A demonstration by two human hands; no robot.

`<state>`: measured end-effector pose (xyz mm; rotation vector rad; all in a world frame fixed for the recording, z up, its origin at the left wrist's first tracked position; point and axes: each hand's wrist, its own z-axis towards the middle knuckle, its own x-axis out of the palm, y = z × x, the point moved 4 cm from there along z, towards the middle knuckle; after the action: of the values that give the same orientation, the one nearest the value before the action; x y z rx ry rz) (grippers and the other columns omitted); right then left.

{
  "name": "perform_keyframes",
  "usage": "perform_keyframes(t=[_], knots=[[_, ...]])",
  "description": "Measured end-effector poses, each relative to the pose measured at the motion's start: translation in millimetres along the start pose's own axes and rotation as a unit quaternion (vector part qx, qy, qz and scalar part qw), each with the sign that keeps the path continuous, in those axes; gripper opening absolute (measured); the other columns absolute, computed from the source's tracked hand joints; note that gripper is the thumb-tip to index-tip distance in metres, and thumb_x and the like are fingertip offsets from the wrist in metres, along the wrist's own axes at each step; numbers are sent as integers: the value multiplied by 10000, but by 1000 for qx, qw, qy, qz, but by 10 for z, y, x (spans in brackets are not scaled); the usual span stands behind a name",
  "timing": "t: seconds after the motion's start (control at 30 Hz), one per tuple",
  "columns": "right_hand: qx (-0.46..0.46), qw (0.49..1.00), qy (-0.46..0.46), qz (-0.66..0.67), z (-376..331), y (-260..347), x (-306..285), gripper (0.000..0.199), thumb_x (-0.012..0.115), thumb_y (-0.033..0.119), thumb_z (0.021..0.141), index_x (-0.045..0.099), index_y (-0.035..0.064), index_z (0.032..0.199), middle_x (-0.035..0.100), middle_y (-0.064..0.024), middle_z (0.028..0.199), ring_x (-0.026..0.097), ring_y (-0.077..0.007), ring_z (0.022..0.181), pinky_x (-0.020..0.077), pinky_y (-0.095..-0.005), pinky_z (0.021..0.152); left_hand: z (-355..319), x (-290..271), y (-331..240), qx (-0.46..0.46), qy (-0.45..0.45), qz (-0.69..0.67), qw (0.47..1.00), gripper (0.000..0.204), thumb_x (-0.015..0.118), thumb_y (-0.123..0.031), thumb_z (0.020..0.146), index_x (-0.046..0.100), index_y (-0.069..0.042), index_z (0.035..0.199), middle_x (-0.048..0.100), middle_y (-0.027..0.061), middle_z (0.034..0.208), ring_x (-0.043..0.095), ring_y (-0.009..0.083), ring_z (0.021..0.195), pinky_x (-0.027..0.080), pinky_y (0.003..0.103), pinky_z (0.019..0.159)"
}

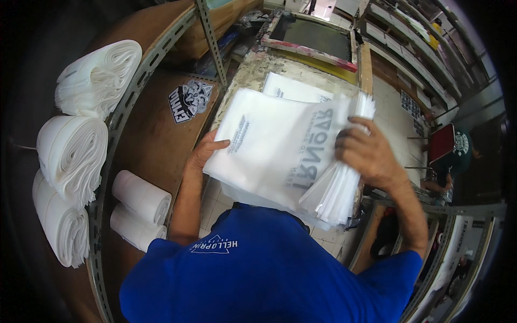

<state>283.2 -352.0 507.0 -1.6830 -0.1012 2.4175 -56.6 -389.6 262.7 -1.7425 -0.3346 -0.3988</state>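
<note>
A thick stack of frosted white plastic bags (264, 140) with grey printing lies tilted in front of my body, over the near end of the worktable. My left hand (203, 152) grips its left edge, thumb on top and the other fingers hidden beneath. At the opposite edge, the bags are fanned into several loose layers. My right hand (367, 153) is closed over that fanned edge, fingers curled onto the bags and slightly blurred. Behind the stack, more white bags (296, 88) rest on the stained tabletop (245, 75).
A screen-printing frame (312, 40) sits at the table's far end. Rolled white plastic (72, 153) fills the metal-edged shelf at left, with two smaller rolls (142, 196) lower down. A drying rack (412, 51) stands far right. Another person in a green top (460, 148) is beyond it.
</note>
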Motion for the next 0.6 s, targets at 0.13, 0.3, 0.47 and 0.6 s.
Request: perform_keyframes(t=[0.13,0.3,0.47,0.6], knots=[[12,999,44,-5,-670,-45,1058,72,613,120,795,589,106,862,631,-47,984,596,-222,1051,425,-519,1043,124,-241,187,10,-62,145,987,484,692,-53,843,547,45,1294,687,137,1117,678,212,939,541,322,858],[94,993,57,45,-1170,61,2277,73,608,138,822,600,114,891,636,-38,1055,555,-225,1159,365,-504,1103,220,-369,775,-64,-108,312,942,466,664,-45,861,547,17,1308,687,141,1118,666,202,958,526,327,851],[249,957,124,82,-1377,363,2546,266,600,61,794,641,117,1051,572,-101,1279,445,-337,1315,315,-519,1132,173,-582,1114,-38,-139,432,890,481,678,-97,842,549,16,1291,684,191,1119,662,272,994,506,369,886],[456,876,0,158,-1499,490,2482,564,658,72,697,600,105,1257,459,-184,1415,361,-414,1366,288,-523,1143,170,-439,971,-69,-142,522,839,395,706,-206,823,651,18,1144,690,258,1045,672,389,969,514,431,866]])
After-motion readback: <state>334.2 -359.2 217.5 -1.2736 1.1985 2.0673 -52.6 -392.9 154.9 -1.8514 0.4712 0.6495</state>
